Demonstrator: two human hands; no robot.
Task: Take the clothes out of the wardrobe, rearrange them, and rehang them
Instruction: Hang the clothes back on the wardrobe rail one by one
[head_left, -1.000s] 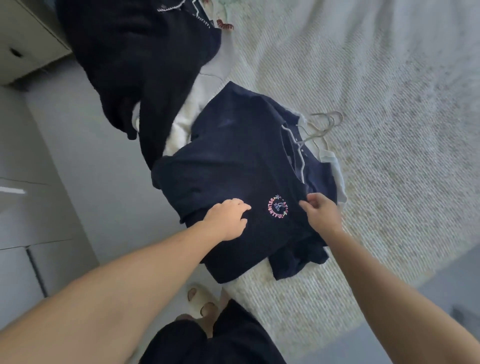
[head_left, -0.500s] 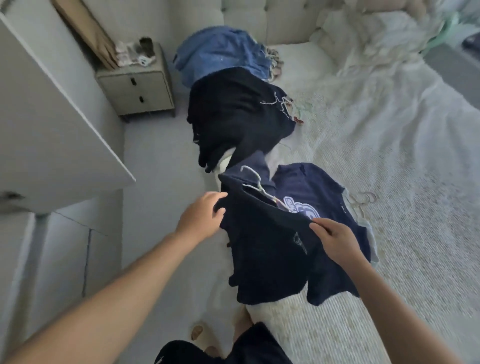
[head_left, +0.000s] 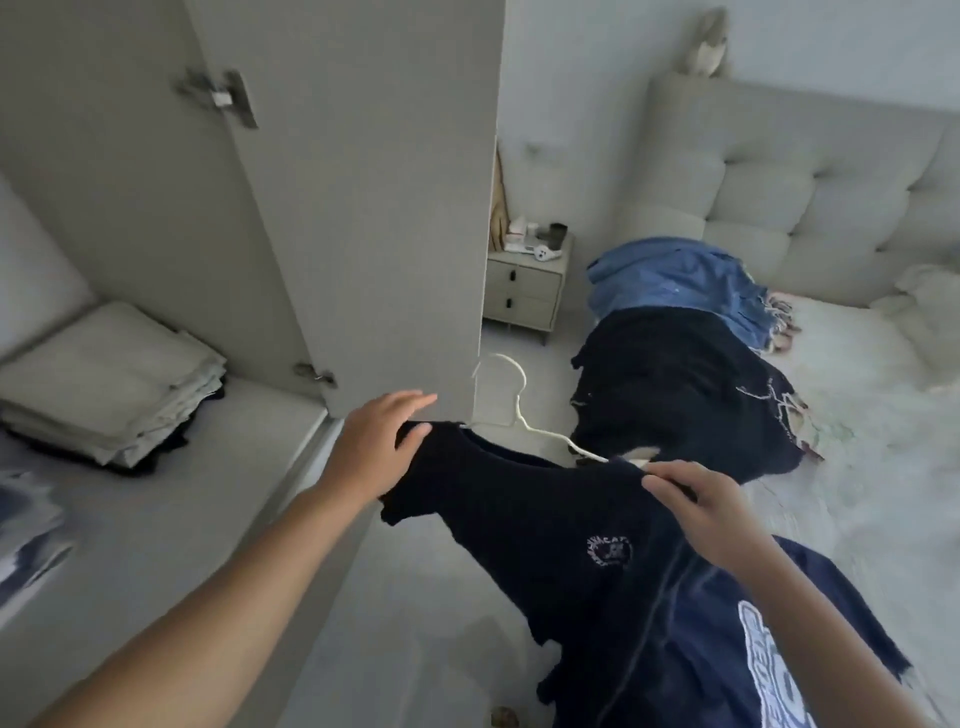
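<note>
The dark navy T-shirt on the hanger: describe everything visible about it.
The dark navy T-shirt looks like soft knit, with a small round white chest emblem. It hangs on a white hanger whose hook points up toward the wardrobe door. The left hand holds one shoulder, the right hand pinches the other. Its body droops over another navy garment.

A single head-worn view looks forward and steeply down from standing height, close over both forearms, which enter from the bottom edge. It faces along the floor strip between the open wardrobe door (head_left: 363, 197) at upper left and the bed (head_left: 857, 467) along the right side, toward the padded headboard (head_left: 810, 197) and the nightstand (head_left: 524, 288) at the far end. Wide-angle bending curves the door and the wardrobe shelf (head_left: 156, 519) at lower left. No second view is given.
</note>
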